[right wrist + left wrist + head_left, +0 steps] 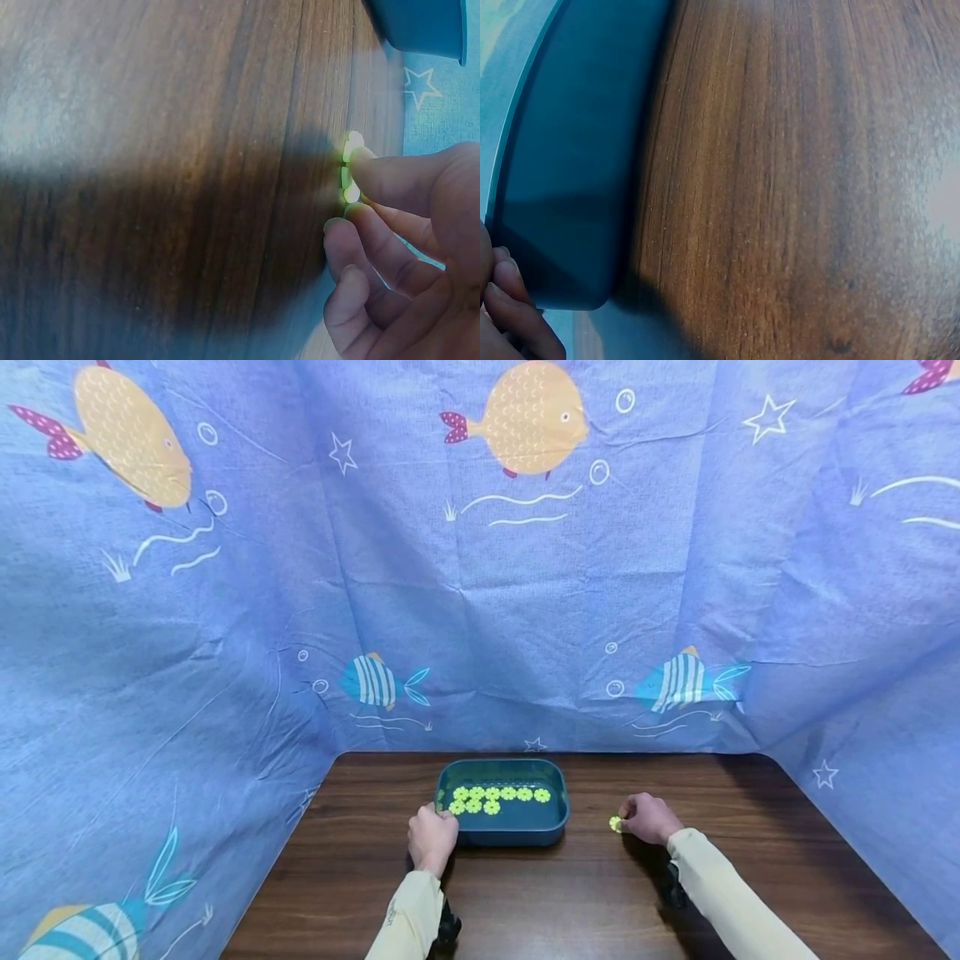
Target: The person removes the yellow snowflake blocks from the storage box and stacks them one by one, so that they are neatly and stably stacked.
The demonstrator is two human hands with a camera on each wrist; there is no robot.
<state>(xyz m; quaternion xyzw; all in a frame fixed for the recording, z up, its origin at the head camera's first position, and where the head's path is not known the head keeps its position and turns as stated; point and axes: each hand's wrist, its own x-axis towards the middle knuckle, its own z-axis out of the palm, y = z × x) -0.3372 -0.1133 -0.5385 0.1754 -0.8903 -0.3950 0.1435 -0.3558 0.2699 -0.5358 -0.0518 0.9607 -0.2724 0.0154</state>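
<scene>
My left hand (432, 837) grips the left front corner of a dark teal rectangular tray (513, 838); in the left wrist view its fingertips lie along the tray's wall (577, 165). Inside the tray several yellow-green flower-shaped pieces (508, 794) lie flat in two rows, the back row longer than the front. To the right of the tray, my right hand (649, 818) pinches one more flower-shaped piece (615, 823) between thumb and finger, just above the table. The right wrist view shows this piece (351, 169) edge-on, partly covered by the thumb.
A dark brown wood-grain table (540, 902) carries the tray near its back edge. Behind and along both sides hangs a blue cloth (517, 610) printed with fish and stars. The far corner of the tray (424, 26) appears in the right wrist view.
</scene>
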